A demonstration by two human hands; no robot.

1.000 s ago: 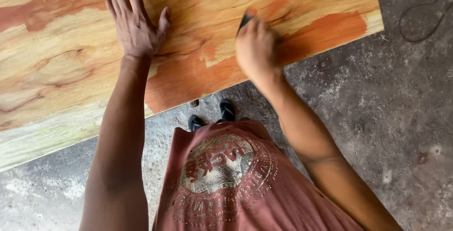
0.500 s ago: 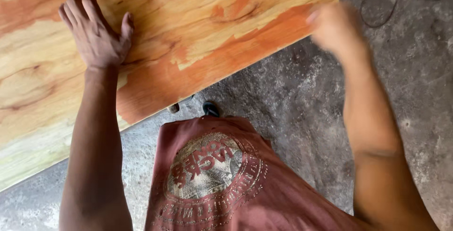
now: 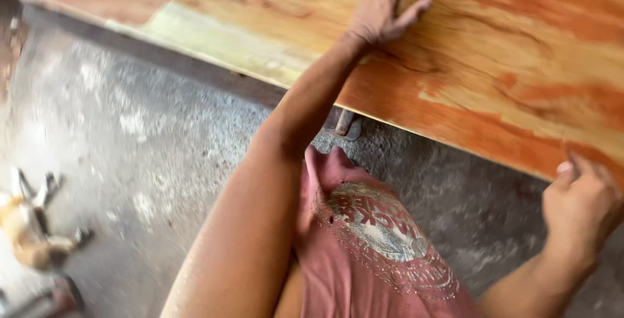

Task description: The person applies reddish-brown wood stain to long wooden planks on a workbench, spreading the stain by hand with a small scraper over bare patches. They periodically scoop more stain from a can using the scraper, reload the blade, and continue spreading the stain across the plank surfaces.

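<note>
From the head camera, a large wooden board (image 3: 507,77) with orange and pale yellow grain runs slantwise across the top of the picture, from the upper left down to the right edge. The left hand (image 3: 383,6) lies flat on the board's upper face, palm down, fingers spread and the thumb stretched out to the right; it grips nothing, only presses on the wood. The left forearm reaches up to it from the bottom middle. The right hand (image 3: 582,201) sits at the lower right, at the near edge of the board, its fingers curled together; the thumb tip touches the edge, but whether the hand clasps something inside its curl cannot be told.

Below the board lies a grey concrete floor (image 3: 149,155) with pale patches. A reddish printed shirt (image 3: 377,246) fills the lower middle, and a sandalled foot (image 3: 344,123) shows just under the board's edge. At the far left, blurred, a small tan-and-white animal (image 3: 29,224) lies on the floor.
</note>
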